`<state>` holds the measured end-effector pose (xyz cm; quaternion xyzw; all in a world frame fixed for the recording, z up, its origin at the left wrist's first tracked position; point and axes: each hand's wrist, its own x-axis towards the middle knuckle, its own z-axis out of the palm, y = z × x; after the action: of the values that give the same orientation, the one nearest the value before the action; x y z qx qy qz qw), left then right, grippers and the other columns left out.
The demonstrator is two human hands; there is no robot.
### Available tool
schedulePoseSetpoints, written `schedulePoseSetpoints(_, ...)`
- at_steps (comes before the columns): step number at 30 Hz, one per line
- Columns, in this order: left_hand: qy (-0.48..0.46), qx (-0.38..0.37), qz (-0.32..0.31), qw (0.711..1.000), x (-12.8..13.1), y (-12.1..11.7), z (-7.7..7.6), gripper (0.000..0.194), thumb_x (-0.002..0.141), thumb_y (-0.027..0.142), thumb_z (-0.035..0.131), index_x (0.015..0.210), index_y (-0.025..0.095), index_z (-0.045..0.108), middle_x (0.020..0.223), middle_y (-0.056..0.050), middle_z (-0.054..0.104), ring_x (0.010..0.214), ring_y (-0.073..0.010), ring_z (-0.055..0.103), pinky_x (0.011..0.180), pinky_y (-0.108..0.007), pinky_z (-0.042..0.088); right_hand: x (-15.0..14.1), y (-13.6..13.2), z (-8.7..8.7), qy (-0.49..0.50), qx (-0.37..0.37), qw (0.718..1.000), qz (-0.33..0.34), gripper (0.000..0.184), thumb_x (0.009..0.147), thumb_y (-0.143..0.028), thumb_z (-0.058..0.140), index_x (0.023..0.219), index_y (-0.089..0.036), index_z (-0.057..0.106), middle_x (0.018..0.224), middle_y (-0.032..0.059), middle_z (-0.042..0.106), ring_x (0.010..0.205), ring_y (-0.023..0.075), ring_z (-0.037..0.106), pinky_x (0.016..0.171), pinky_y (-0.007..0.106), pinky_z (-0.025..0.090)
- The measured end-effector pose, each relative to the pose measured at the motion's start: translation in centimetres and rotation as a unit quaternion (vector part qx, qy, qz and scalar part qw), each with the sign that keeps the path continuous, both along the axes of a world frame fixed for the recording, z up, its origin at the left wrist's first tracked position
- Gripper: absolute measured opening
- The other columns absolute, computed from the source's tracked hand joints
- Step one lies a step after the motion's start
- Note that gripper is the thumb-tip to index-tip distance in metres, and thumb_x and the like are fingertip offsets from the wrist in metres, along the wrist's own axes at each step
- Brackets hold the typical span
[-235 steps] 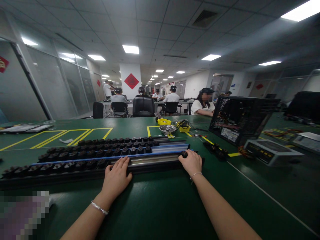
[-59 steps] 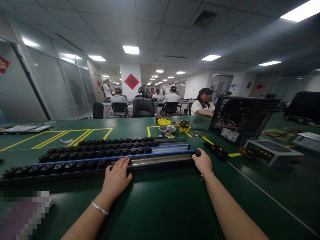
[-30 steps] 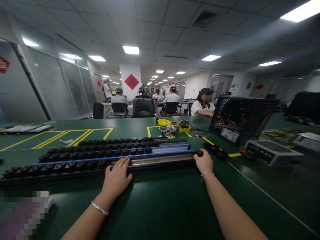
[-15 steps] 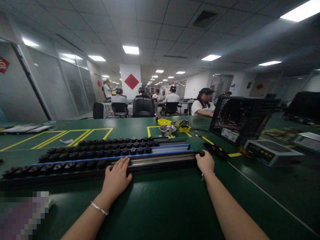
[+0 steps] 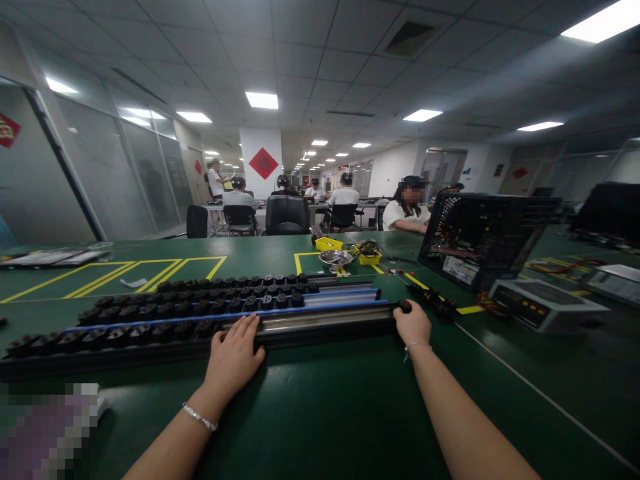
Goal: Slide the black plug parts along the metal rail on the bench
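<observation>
A long black rail [image 5: 310, 333] with a bare metallic channel lies across the table, its left part lined with several small black blocks [image 5: 95, 337]. My left hand [image 5: 233, 360] grips the rail near the last block of the row, fingers over the top and thumb on the near side. At the rail's right end, my right hand [image 5: 414, 327] pinches a small black block [image 5: 405, 307], mostly hidden by the fingers. Whether that block sits in the channel I cannot tell. Behind are more rails [image 5: 345, 298] with blue edges and similar block rows.
Beyond the rails stand a metal bowl [image 5: 335, 257] and yellow bins [image 5: 329, 244]. An open computer case [image 5: 485, 233] and a power supply [image 5: 547, 303] are at right, near loose black blocks [image 5: 433, 301]. A person [image 5: 406, 210] sits across the green table [image 5: 320, 413].
My right hand has shifted very slightly to the right with the small black block. My left hand stays in place on the rail.
</observation>
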<state>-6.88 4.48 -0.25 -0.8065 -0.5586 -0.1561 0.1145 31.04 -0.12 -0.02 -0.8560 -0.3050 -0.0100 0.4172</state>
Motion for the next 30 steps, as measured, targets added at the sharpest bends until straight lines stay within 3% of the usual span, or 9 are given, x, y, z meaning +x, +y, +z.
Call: schedulePoseSetpoints(30,-0.002,-0.002,-0.002,1.000,-0.16,0.22,-0.30,0.057,0.078,0.033,0.039,0.134,0.018,0.042,0.144,-0.007,0.040,0.130,-0.0249,0.036,0.100,-0.049,0.028,0.52,-0.08,-0.34,0.019,0.027,0.999,-0.021,0.046,0.078,-0.029,0.047,0.119,-0.013,0.057,0.111,0.0137,0.063,0.102,0.0264,0.058,0.091,0.036,0.043)
